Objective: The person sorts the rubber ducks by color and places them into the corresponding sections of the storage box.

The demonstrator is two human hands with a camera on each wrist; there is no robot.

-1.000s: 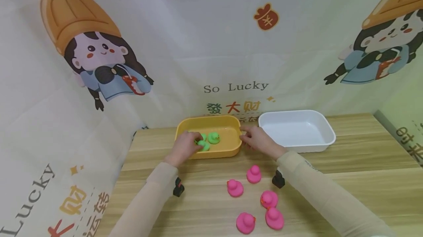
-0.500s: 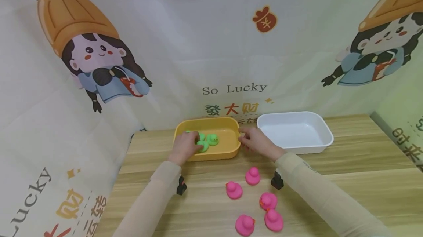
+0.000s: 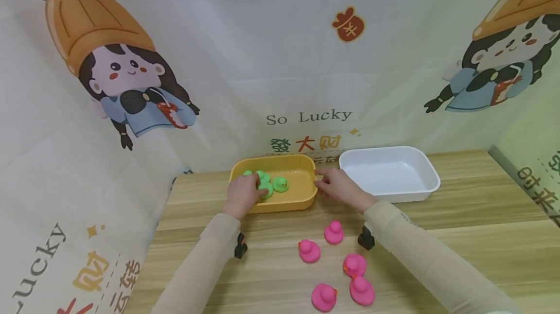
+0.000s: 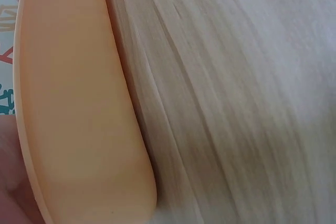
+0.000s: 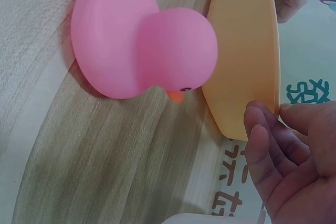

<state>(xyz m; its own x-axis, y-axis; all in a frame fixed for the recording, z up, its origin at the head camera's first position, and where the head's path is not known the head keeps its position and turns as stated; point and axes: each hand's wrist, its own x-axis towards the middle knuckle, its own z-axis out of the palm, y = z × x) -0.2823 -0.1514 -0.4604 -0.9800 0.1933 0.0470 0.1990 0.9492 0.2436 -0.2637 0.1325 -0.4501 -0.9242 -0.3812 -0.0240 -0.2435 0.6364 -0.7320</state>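
Observation:
My left hand point(image 3: 242, 195) reaches into the yellow tray point(image 3: 302, 187), thumb and fingers around a green rubber duck point(image 3: 266, 190). Close by in the tray are more green ducks, one of them point(image 3: 280, 184) to the right of my fingers; my hand partly hides the others. On the tray's right end, my right hand point(image 3: 339, 187) pinches the rim, as the right wrist view shows with its fingertips point(image 5: 256, 129) at the wall. The left wrist view has mostly the tray's outer wall point(image 4: 79, 103), with only a piece of the hand at the edge.
Several pink rubber ducks, such as one point(image 3: 334, 233) below my right hand, lie on the wooden table point(image 3: 271, 255) between my forearms. A white tray point(image 3: 393, 178) stands right of the yellow one. Behind both hangs a printed cloth point(image 3: 262, 61).
My left hand has shifted slightly left and toward the back of the tray, the green duck at its fingers moving along. More green shows behind it. My right hand stays at the rim.

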